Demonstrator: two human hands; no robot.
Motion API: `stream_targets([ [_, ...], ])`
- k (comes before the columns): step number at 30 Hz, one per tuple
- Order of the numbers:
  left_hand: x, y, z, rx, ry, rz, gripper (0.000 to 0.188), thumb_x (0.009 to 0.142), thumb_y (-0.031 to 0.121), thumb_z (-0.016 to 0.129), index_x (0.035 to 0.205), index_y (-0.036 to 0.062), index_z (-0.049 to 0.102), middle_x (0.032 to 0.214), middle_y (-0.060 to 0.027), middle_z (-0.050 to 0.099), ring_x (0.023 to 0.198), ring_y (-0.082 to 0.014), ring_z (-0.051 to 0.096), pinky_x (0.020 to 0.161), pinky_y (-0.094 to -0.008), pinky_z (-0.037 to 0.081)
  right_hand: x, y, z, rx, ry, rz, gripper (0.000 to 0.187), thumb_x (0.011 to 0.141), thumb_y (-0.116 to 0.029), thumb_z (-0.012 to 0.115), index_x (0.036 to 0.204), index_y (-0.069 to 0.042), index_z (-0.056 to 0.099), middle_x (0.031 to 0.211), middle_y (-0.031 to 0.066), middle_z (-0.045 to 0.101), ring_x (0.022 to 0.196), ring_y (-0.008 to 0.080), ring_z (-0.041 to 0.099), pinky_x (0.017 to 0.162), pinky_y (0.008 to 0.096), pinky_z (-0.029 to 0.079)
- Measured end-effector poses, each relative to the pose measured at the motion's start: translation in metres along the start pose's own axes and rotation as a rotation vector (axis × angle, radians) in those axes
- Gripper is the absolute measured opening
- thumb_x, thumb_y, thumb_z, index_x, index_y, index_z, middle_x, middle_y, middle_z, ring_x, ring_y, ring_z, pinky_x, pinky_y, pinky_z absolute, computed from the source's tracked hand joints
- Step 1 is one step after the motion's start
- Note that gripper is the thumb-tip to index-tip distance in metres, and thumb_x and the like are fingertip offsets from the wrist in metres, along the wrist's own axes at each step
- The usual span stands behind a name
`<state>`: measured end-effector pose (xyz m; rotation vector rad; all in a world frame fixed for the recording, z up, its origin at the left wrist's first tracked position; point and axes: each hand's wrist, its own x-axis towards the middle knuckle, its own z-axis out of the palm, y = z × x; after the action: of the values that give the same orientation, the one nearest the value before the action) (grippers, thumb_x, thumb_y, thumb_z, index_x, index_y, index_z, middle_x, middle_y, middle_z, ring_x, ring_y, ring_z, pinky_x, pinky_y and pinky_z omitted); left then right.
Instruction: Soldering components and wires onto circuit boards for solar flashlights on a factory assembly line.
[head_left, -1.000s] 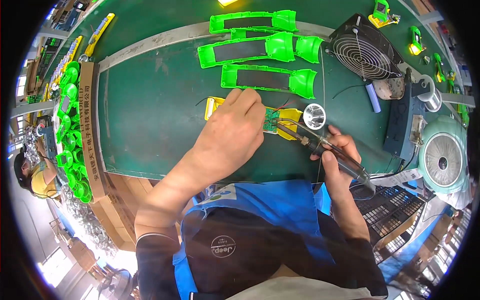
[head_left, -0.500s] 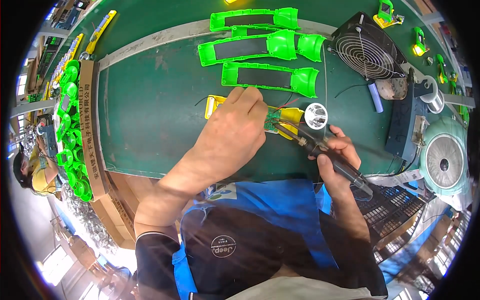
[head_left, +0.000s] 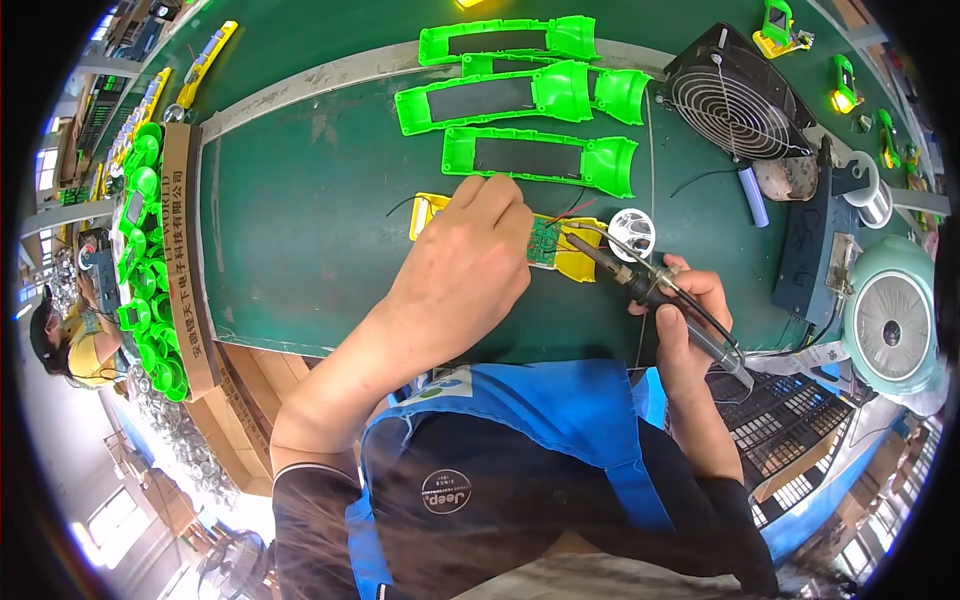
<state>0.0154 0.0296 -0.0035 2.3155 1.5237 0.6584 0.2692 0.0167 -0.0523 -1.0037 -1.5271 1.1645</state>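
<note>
My left hand point(head_left: 452, 268) is closed above a yellow plastic housing point(head_left: 578, 266), its fingertips pinched together over the left part. What they pinch is hidden behind the hand. A small green circuit board point(head_left: 543, 242) with thin red and black wires shows in the housing, just right of these fingers. In my right hand point(head_left: 697, 305) is a soldering iron point(head_left: 640, 288) with a thin metal tube alongside, gripped by the handle. Its tip points left, close to the board's right edge; contact cannot be made out. Behind the iron lies a round silver reflector cup point(head_left: 632, 219).
Several green housing shells point(head_left: 460, 150) lie beyond my hands. A black fan point(head_left: 720, 100), a blue cylindrical cell point(head_left: 752, 196), a blue-grey box point(head_left: 800, 250) and a solder spool point(head_left: 868, 200) stand right. At left, a cardboard carton point(head_left: 188, 270) borders piled green parts point(head_left: 140, 260).
The soldering iron has drawn back to the right, baring more of the circuit board. My right hand shifted slightly right with it, while my left hand stayed nearly still.
</note>
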Motion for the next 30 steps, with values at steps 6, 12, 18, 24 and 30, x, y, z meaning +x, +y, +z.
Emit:
stream_targets([
  [6, 0.002, 0.001, 0.001, -0.011, -0.007, -0.031, 0.016, 0.07, -0.005, 0.063, 0.08, 0.0004, 0.052, 0.091, -0.0115, 0.053, 0.084, -0.0318, 0.055, 0.07, -0.0409, 0.048, 0.013, -0.002, 0.003, 0.097, 0.078, -0.176, 0.035, 0.086, -0.015, 0.072, 0.107, -0.005, 0.046, 0.092, 0.0095, 0.06, 0.079, 0.0165, 0.059, 0.086, 0.0374, 0.043],
  [12, 0.002, 0.001, 0.0, 0.011, -0.023, -0.043, 0.016, 0.07, -0.006, 0.063, 0.08, -0.0001, 0.052, 0.092, -0.0122, 0.053, 0.086, -0.0313, 0.054, 0.073, -0.0407, 0.048, 0.05, -0.003, -0.009, -0.048, -0.041, -0.391, 0.033, 0.086, -0.014, 0.074, 0.108, -0.004, 0.051, 0.085, 0.0107, 0.068, 0.08, 0.0201, 0.062, 0.075, 0.0353, 0.047],
  [18, 0.0, 0.001, -0.002, 0.02, -0.024, -0.047, 0.016, 0.071, -0.006, 0.064, 0.081, 0.0, 0.052, 0.091, -0.0122, 0.053, 0.086, -0.0313, 0.054, 0.074, -0.0409, 0.047, 0.092, -0.001, 0.01, -0.165, -0.137, -0.555, 0.04, 0.081, -0.018, 0.079, 0.107, 0.0, 0.054, 0.088, 0.0134, 0.069, 0.076, 0.0243, 0.07, 0.067, 0.0325, 0.055],
  [24, -0.017, -0.011, -0.017, -0.123, -0.051, -0.06, 0.015, 0.074, -0.003, 0.066, 0.08, 0.0018, 0.053, 0.089, -0.0118, 0.053, 0.083, -0.0315, 0.055, 0.071, -0.0408, 0.048, 0.12, 0.011, 0.019, -0.122, -0.371, -0.558, 0.04, 0.09, -0.019, 0.07, 0.117, -0.004, 0.046, 0.105, 0.02, 0.064, 0.094, 0.0306, 0.068, 0.082, 0.0396, 0.055],
  [30, 0.006, -0.018, -0.003, -0.064, -0.087, -0.218, 0.016, 0.088, 0.019, 0.063, 0.092, 0.0034, 0.066, 0.074, -0.0138, 0.068, 0.069, -0.0329, 0.066, 0.065, -0.0428, 0.049, 0.134, 0.025, 0.039, -0.237, -0.381, -0.647, 0.042, 0.082, -0.001, 0.072, 0.117, -0.003, 0.049, 0.106, 0.017, 0.061, 0.087, 0.0284, 0.072, 0.072, 0.0339, 0.058],
])
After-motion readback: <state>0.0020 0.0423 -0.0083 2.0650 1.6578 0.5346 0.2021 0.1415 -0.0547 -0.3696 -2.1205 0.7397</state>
